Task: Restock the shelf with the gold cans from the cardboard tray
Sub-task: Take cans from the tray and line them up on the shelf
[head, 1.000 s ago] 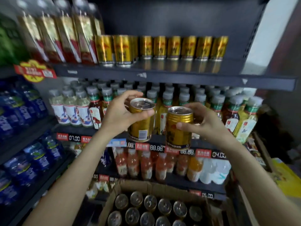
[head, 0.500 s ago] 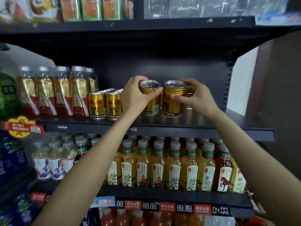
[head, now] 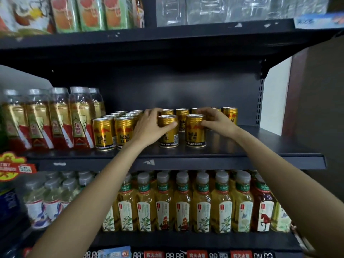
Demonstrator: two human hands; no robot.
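Observation:
Two gold cans stand upright on the dark shelf [head: 251,153]. My left hand [head: 150,125] wraps the left gold can [head: 170,135] from its left side. My right hand [head: 216,121] grips the right gold can [head: 195,134] near its top from the right. Both cans rest on the shelf in front of a back row of gold cans [head: 229,114]. Two more columns of gold cans [head: 111,131] fill the shelf just left of my left hand. The cardboard tray is out of view.
Gold-and-red bottles [head: 55,120] stand at the shelf's left end. The shelf's right part is bare. Yellow tea bottles [head: 186,202] fill the shelf below, and packaged goods [head: 89,13] sit on the one above. A white wall panel [head: 275,97] borders the right side.
Both hands have lowered their cans from above the shelf onto its surface. The view has tilted up, so the cardboard tray has left the frame.

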